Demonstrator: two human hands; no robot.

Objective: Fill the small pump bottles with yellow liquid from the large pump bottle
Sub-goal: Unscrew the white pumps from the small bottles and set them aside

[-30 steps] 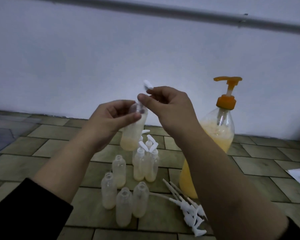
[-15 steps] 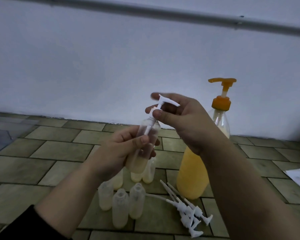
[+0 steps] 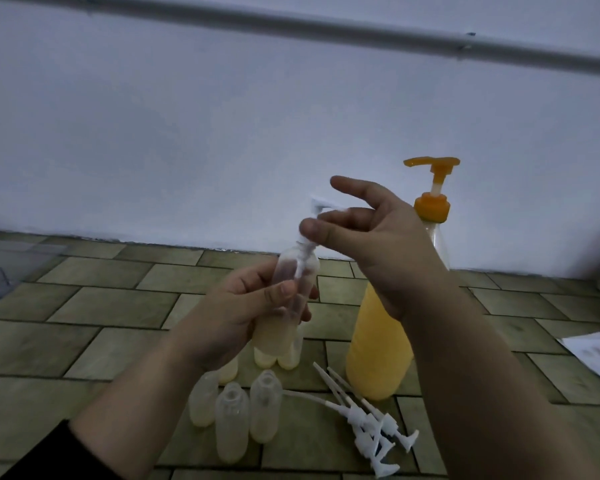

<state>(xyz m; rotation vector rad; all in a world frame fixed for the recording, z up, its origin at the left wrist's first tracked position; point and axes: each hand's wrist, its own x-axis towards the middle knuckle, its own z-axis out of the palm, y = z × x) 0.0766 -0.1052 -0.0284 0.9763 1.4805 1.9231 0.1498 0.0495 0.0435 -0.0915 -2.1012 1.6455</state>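
Tiled floor, large pump bottle, small bottles, loose white pumps, paper

Left hand: grips a small bottle, tilted, yellow liquid at its bottom.
Right hand: pinches the white pump at the bottle's neck.
Floor: large yellow bottle, uncapped bottles, loose pumps.

Orange pump on yellow-filled large bottle, white loose pump heads, olive brick-pattern floor tiles.
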